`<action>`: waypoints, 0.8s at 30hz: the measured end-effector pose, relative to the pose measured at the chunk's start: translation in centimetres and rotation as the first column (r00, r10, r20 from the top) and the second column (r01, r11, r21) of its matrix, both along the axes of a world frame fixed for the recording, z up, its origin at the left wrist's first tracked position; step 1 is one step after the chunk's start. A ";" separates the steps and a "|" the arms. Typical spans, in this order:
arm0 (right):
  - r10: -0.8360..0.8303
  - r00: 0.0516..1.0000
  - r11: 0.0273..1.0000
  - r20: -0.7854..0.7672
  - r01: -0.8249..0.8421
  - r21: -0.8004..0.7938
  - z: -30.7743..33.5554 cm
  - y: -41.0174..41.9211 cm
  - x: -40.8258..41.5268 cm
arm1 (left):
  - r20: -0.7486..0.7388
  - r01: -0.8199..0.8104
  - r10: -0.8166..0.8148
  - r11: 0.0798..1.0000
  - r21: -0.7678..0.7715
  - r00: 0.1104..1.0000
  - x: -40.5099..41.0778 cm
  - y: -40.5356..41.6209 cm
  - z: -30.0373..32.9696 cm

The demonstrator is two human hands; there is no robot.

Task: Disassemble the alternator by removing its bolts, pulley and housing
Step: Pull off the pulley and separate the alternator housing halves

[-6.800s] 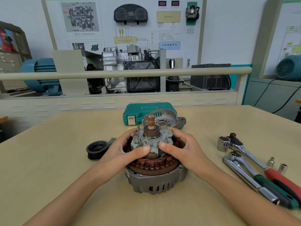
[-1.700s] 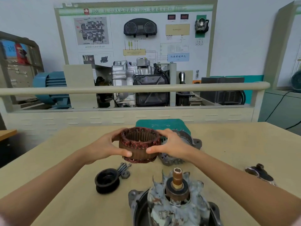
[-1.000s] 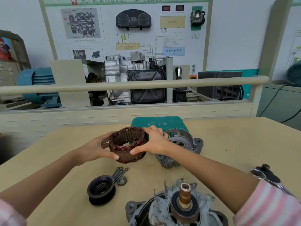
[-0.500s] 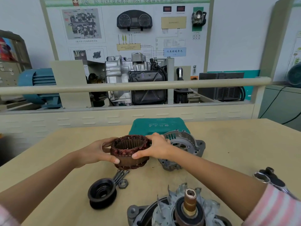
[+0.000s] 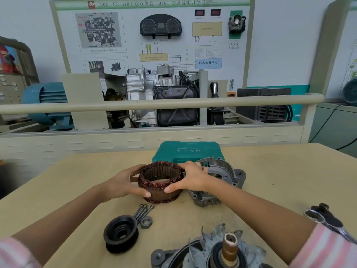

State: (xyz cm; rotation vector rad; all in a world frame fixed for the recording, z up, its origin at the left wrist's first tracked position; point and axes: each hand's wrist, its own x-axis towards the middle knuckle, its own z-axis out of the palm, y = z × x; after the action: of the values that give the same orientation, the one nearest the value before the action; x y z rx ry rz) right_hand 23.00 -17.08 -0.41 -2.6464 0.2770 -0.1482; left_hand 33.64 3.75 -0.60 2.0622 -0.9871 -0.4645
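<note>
- The stator (image 5: 161,181) is gripped by the fingers of the left hand (image 5: 120,183) and right hand (image 5: 192,178), at the worktop (image 5: 280,171);
- pulley (image 5: 120,233), bolts (image 5: 142,210), nut (image 5: 146,222) and end housing (image 5: 222,176) are already removed;
- the rotor (image 5: 222,248) is judged left to extract.

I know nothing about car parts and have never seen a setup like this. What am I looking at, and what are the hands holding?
No robot here: a person wears a camera on the head, looking down at their own hands. The left hand and right hand grip a copper-wound ring, the stator, low over a wooden table. Lying on the table: a black pulley, bolts and a nut, a grey housing half, a green tool case, and nearest the camera the rotor in the other housing half.
</note>
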 end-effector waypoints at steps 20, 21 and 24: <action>0.104 0.990 0.881 -0.098 -0.138 -0.452 0.8 1.0 -5.7 | 0.010 -0.105 0.105 0.992 0.071 0.994 -5.5 0.7 0.3; 0.106 0.988 0.864 -0.109 -0.146 -0.482 0.8 1.1 -6.1 | 0.017 -0.110 0.109 0.989 0.096 0.994 -5.9 0.7 0.5; 0.126 0.989 0.880 -0.080 -0.149 -0.452 1.2 1.7 -7.7 | 0.176 -0.136 0.100 0.970 0.203 0.979 -7.6 0.5 1.7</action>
State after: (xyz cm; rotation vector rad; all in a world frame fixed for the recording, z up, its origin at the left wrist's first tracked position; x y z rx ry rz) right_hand 15.31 -15.36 0.79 -3.1316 0.0709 -0.1128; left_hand 26.03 4.21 1.06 2.3709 -0.9359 -0.3546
